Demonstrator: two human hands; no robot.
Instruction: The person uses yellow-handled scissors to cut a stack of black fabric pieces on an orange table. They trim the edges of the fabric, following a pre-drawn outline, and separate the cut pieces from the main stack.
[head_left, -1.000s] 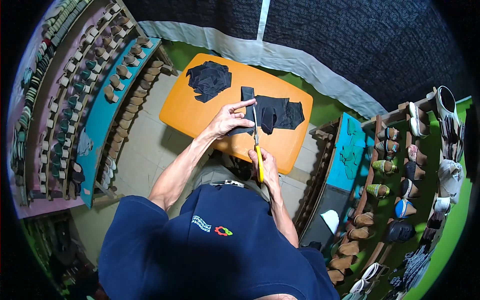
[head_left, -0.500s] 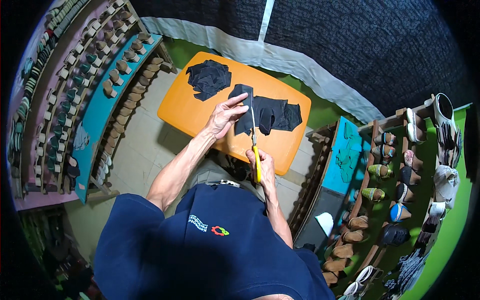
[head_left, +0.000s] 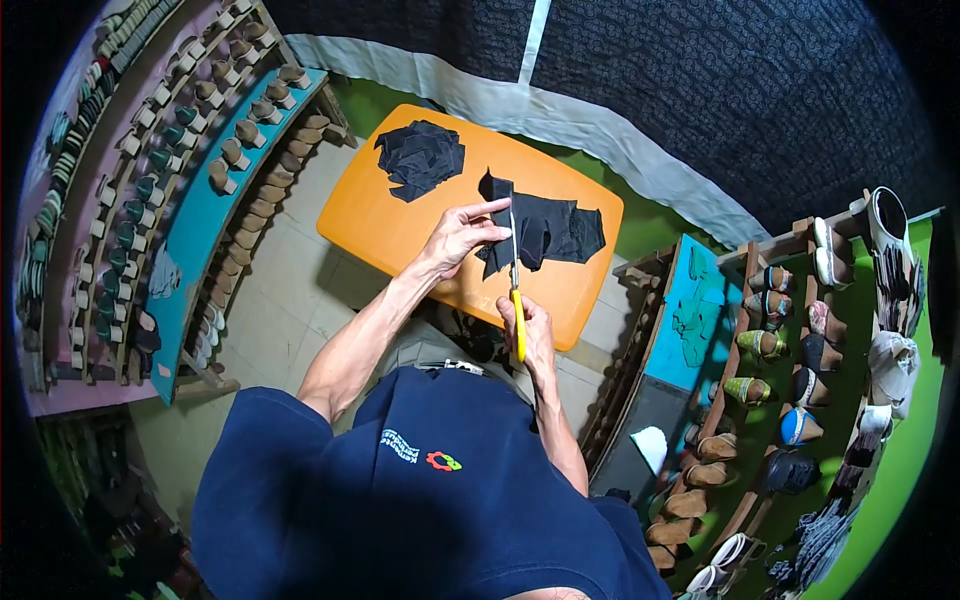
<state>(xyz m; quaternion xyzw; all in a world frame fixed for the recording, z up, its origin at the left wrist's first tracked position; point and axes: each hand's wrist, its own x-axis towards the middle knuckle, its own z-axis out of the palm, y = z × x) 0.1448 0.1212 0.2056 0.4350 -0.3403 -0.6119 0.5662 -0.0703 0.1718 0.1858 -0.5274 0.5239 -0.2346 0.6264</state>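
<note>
My left hand (head_left: pixel 460 238) is closed on a small black fabric piece (head_left: pixel 496 188), its thumb and forefinger pinching the right edge. My right hand (head_left: pixel 533 328) grips a pair of scissors (head_left: pixel 518 318) with yellow handles. Their blades point away from me and lie along the edge of the held piece, close to my left fingertips. Whether the blades are parted is hard to make out. Just right of them, more black fabric (head_left: pixel 572 232) lies spread on the orange table (head_left: pixel 370 225). A heap of black fabric pieces (head_left: pixel 420 158) sits at the table's far left.
Tiered racks of shoes and shoe forms (head_left: pixel 235 150) stand on the left. On the right are a blue-topped bench (head_left: pixel 697 345) with green scraps and a rack of shoes (head_left: pixel 760 343). A dark patterned curtain (head_left: pixel 680 90) hangs behind the table.
My left hand has shifted slightly right and toward me with the black fabric piece, whose top now folds up into a point. The scissors have moved slightly right with my right hand.
</note>
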